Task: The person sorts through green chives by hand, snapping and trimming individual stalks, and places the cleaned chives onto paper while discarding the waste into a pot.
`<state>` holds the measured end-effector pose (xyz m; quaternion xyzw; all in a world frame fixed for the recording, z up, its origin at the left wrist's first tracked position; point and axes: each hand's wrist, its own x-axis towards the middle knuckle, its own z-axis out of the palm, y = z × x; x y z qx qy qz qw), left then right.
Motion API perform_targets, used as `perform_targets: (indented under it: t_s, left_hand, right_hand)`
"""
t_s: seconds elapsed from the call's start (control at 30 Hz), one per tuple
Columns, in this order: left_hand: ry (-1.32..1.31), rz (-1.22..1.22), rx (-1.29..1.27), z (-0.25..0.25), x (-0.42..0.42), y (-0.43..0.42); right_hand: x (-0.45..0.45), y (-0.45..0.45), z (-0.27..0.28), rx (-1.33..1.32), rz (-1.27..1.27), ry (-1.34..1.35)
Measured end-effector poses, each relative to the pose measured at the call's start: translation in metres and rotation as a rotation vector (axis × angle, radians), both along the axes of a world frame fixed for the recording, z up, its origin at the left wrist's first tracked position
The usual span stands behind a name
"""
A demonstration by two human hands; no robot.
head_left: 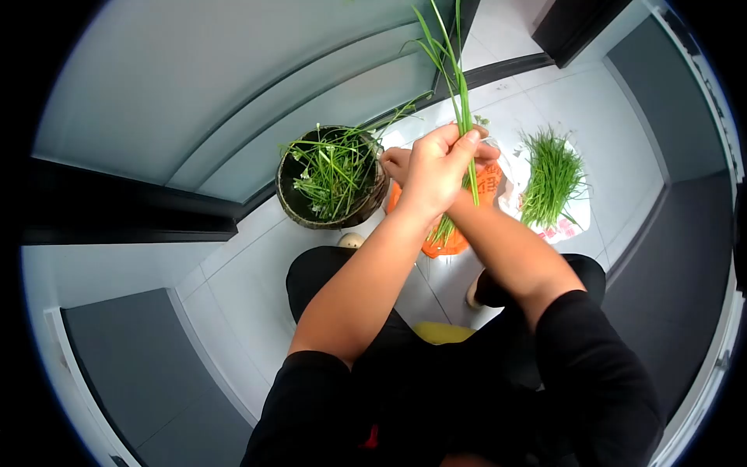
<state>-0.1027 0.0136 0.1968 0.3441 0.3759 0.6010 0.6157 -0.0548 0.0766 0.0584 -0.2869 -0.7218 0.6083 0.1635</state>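
Observation:
My left hand [443, 159] is closed around a few long garlic chives [465, 101], which stick up past the thumb, their lower ends hanging below it. My right arm crosses beneath the left forearm. My right hand [395, 162] is at the rim of a dark round bin [292, 204], fingers drawn together; whatever is in them is too small to make out. Inside the bin lie tangled green stems [331, 175] with small whitish flower heads. Under my hands is an orange plastic bag [447, 247] with more green stalks, partly hidden by the arms.
On the right, a pile of chives [551, 183] lies on a white bag with pink print [572, 226]. A frosted glass panel [233, 93] stands behind the bin. My knees flank the pale tiled floor [241, 311], with a yellow-green object [443, 333] between them.

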Motion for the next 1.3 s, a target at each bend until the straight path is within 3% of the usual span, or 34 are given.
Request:
perform_targets:
  t_s: [0.07, 0.1, 0.13, 0.17, 0.27, 0.37, 0.47, 0.57, 0.6, 0.7, 0.83, 0.87, 0.97, 1.0, 1.07, 1.1, 1.2, 1.27, 1.3]
  left_hand:
    - [0.072, 0.068, 0.069, -0.004, 0.005, 0.002]
    - [0.116, 0.104, 0.058, -0.005, 0.007, 0.003]
    - [0.107, 0.086, -0.032, -0.002, 0.007, 0.003]
    - [0.084, 0.080, -0.068, -0.002, 0.011, 0.004]
    - [-0.034, 0.110, -0.101, -0.006, 0.029, 0.009]
    - [0.023, 0.066, -0.034, -0.016, 0.051, 0.016]
    - [0.007, -0.020, 0.020, -0.029, 0.081, 0.028]
    - [0.142, -0.023, 0.109, -0.023, 0.111, 0.055]
    - [0.182, -0.016, 0.127, -0.017, 0.123, 0.066]
    - [0.285, -0.035, 0.306, -0.005, 0.154, 0.108]
    - [0.398, -0.101, 0.493, 0.022, 0.192, 0.156]
    - [0.365, -0.132, 0.488, 0.018, 0.196, 0.174]
    - [0.191, -0.128, 0.276, 0.018, 0.209, 0.210]
    - [0.188, -0.122, 0.318, -0.002, 0.203, 0.224]
    - [0.360, -0.060, 0.325, -0.051, 0.180, 0.233]
    - [0.514, -0.005, 0.362, -0.077, 0.168, 0.230]
    - [0.604, 0.079, -0.041, -0.172, 0.138, 0.193]
    - [0.615, -0.054, -0.246, -0.242, 0.108, 0.156]
    - [0.661, -0.061, -0.350, -0.271, 0.099, 0.135]
  right_hand:
    - [0.025, 0.001, 0.021, -0.139, -0.078, 0.112]
    - [0.038, -0.001, 0.049, -0.160, -0.142, 0.033]
    - [0.059, 0.007, 0.059, -0.364, -0.164, -0.093]
    - [0.084, 0.009, 0.071, -0.574, -0.121, -0.005]
    - [0.112, -0.023, 0.132, -0.725, -0.276, 0.241]
    - [0.150, -0.028, 0.121, -0.574, -0.236, 0.220]
    - [0.191, -0.019, 0.110, -0.174, -0.277, 0.048]
    - [0.239, -0.006, 0.106, 0.472, -0.453, -0.196]
    - [0.257, 0.001, 0.102, 0.498, -0.496, -0.249]
    - [0.310, 0.025, 0.069, 0.475, -0.712, -0.219]
    - [0.371, 0.053, -0.043, 0.282, -1.104, -0.051]
    - [0.383, 0.056, -0.074, 0.174, -1.259, 0.033]
    - [0.398, 0.056, -0.154, -0.127, -1.438, -0.057]
    - [0.406, 0.054, -0.181, -0.150, -1.430, -0.060]
    - [0.417, 0.037, -0.227, -0.669, -1.221, -0.301]
    - [0.415, 0.031, -0.230, -0.680, -1.179, -0.343]
    - [0.410, 0.026, -0.243, -0.725, -1.225, -0.304]
    - [0.405, 0.024, -0.226, -0.716, -1.169, -0.325]
    - [0.410, 0.022, -0.252, -0.642, -1.142, -0.239]
